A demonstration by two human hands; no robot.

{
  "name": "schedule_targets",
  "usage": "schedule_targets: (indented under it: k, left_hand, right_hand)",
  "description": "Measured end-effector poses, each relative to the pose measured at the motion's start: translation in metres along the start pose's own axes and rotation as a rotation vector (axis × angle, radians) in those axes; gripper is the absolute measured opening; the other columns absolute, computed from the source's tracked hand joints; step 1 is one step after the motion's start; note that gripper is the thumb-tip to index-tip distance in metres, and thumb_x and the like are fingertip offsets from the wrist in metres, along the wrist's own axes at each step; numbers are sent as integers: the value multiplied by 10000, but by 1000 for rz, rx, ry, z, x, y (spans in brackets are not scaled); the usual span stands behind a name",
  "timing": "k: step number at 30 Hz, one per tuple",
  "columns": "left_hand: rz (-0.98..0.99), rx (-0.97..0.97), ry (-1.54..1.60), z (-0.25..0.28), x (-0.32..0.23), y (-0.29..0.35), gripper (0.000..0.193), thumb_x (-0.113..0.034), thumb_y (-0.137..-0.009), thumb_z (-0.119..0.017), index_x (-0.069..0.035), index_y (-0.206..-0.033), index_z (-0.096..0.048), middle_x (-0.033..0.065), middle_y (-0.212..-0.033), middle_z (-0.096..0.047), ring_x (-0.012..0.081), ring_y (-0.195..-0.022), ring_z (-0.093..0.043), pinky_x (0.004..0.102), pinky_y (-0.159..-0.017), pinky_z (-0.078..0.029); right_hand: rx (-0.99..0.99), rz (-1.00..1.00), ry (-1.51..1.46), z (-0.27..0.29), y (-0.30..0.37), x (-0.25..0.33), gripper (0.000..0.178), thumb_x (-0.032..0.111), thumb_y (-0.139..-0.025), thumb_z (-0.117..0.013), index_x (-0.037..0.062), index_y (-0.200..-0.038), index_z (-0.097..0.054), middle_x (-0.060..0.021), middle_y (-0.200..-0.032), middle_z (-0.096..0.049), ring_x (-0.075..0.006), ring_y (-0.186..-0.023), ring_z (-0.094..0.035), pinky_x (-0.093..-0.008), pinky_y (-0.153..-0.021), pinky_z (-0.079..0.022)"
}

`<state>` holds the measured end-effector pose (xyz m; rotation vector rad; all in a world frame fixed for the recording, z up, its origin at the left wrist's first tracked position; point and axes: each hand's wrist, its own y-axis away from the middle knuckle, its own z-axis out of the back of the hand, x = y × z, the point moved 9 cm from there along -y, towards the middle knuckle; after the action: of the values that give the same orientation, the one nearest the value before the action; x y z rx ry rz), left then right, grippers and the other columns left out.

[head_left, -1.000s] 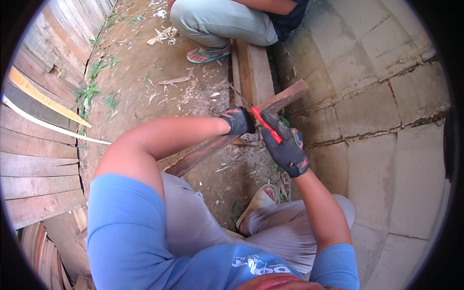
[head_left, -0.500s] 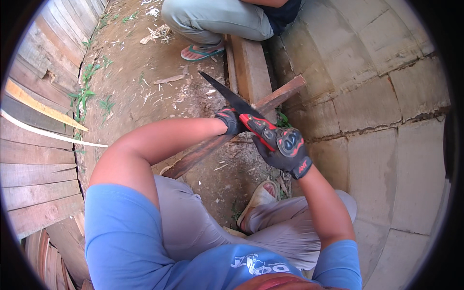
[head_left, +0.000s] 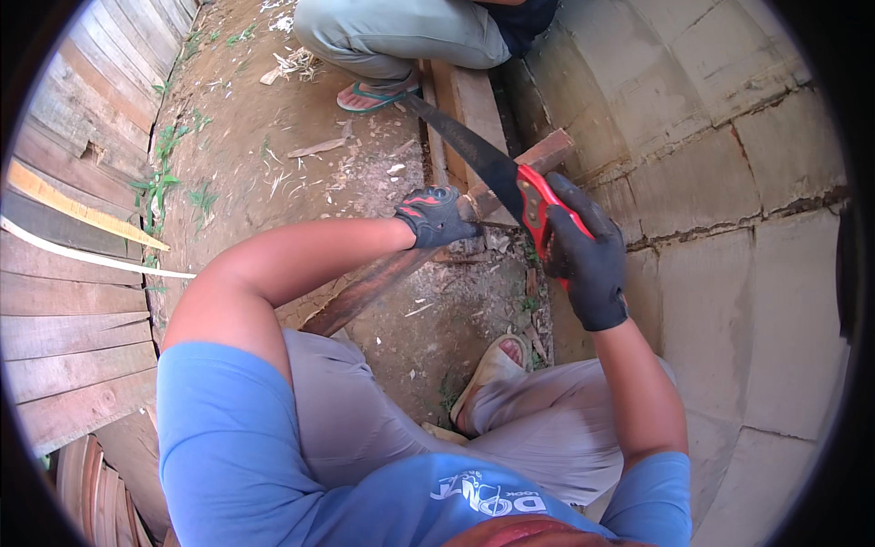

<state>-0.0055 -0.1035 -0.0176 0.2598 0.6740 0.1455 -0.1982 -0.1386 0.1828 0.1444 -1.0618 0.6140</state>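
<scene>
My right hand point(head_left: 591, 260), in a dark glove, grips the red handle of a handsaw point(head_left: 472, 150). Its dark curved blade points up and to the left, crossing above a narrow wooden plank point(head_left: 374, 290) that slants from beside my left knee up to the right. My left hand point(head_left: 436, 217), in a black and red glove, is closed on the plank just left of the blade; its fingertips are partly hidden. Farther off, the plank's upper part lies across a squared timber beam point(head_left: 478, 114).
Another person's sandalled foot point(head_left: 372, 96) stands by the far end of the beam. A concrete block wall point(head_left: 702, 273) rises on the right, a wooden plank fence point(head_left: 77, 301) on the left. Wood shavings point(head_left: 296, 66) lie on the dirt ground.
My right hand has moved right and turned, bringing the saw along; more of the blade now shows beyond my left hand. My left hand stays on the plank, its back turned more into view.
</scene>
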Motion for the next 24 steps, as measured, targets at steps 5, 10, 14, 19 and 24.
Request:
schedule_targets:
  k: [5,10,14,19,24]
  left_hand:
    - [-52,77,6,-9,5,-7,804,-724,-879,-693,-2,-1227,-754,290,-1127,-763,449,-1067,-745,508,-927,-580]
    - [-59,128,-27,-7,-9,-7,692,-699,-940,-640,-91,-1240,-778,244,-1137,-780,428,-1067,-752,510,-917,-584]
    - [-41,176,-31,1,-16,1,710,-716,-933,-634,-105,-1271,-766,240,-1155,-779,425,-1075,-751,504,-922,-585]
    - [-52,-20,-44,23,-11,12,771,-708,-884,-704,-72,-1319,-713,244,-1172,-766,434,-1078,-739,509,-933,-578]
    - [-330,-406,-233,72,-53,29,658,-603,-868,-779,-68,-1247,-722,226,-1123,-764,413,-1015,-745,515,-892,-584]
  right_hand:
    - [132,-57,76,-25,0,-1,402,231,-998,-745,79,-1370,-743,-137,-1212,-802,-235,-1084,-771,-365,-1003,-576]
    - [147,131,201,-32,4,-4,395,246,-1011,-739,76,-1368,-733,-166,-1297,-771,-344,-1181,-748,-410,-1036,-577]
    - [164,132,186,-31,-1,-4,369,208,-1005,-730,103,-1359,-738,-164,-1388,-730,-338,-1223,-730,-409,-1050,-571]
    - [85,361,392,-14,-7,-11,320,162,-955,-746,157,-1274,-765,-138,-1389,-730,-315,-1186,-743,-407,-1010,-586]
    - [24,-232,-357,-3,-14,-58,309,172,-1007,-707,57,-1292,-731,-126,-1242,-762,-242,-1048,-756,-368,-890,-613]
